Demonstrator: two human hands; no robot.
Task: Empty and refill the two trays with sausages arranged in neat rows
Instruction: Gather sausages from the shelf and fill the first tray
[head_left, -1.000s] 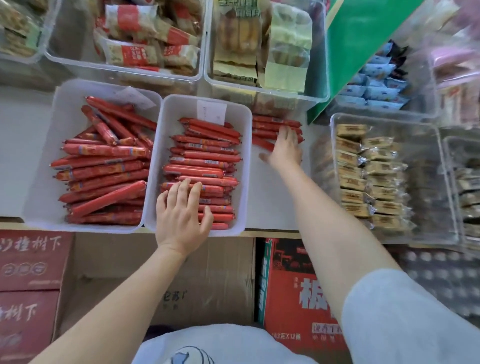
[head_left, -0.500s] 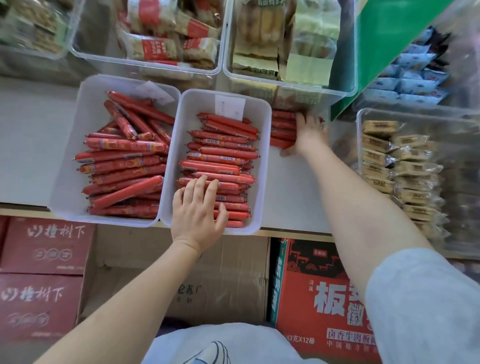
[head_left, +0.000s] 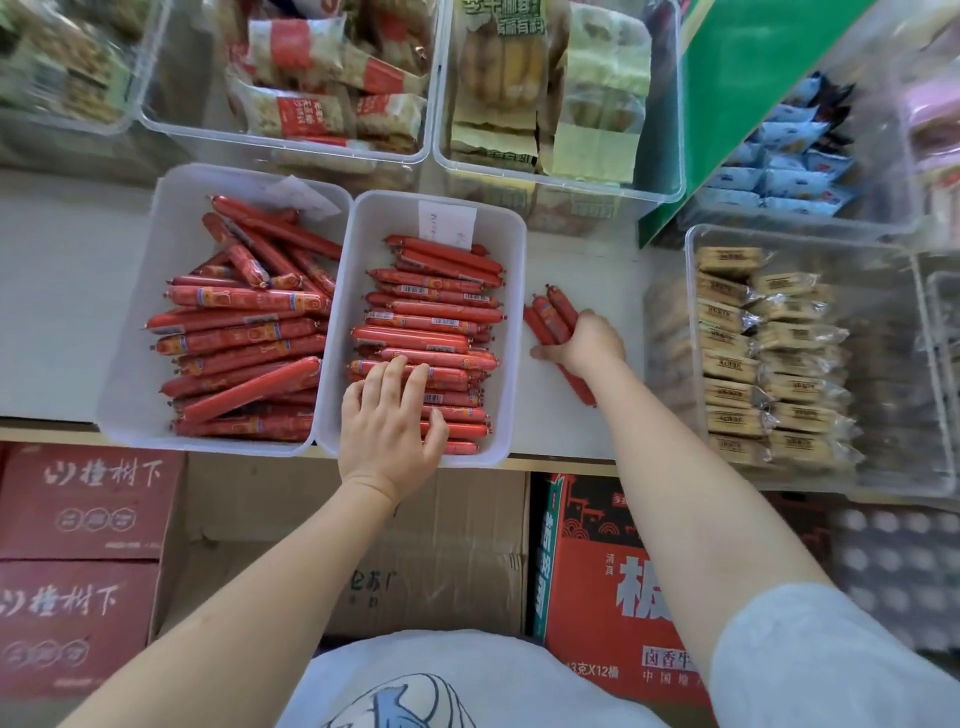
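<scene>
Left hand (head_left: 389, 421) lies flat, fingers spread, on the red plastic-wrapped sausages (head_left: 431, 332) stacked in the right-hand white plastic tray (head_left: 511, 312). Just right of that tray, the right hand (head_left: 587, 345) grips a bunch of red sausages (head_left: 550, 319) on the pale counter (head_left: 582, 260). Left of that tray, the other white tray (head_left: 135, 338) holds a messier pile.

Soft, even daylight with faint shadows; centre sharp, edges smeared by motion blur and bowed by wide-angle distortion.

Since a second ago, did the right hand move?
Yes. The right hand came nearer along the right tray, gripping a sausage bundle.
</scene>
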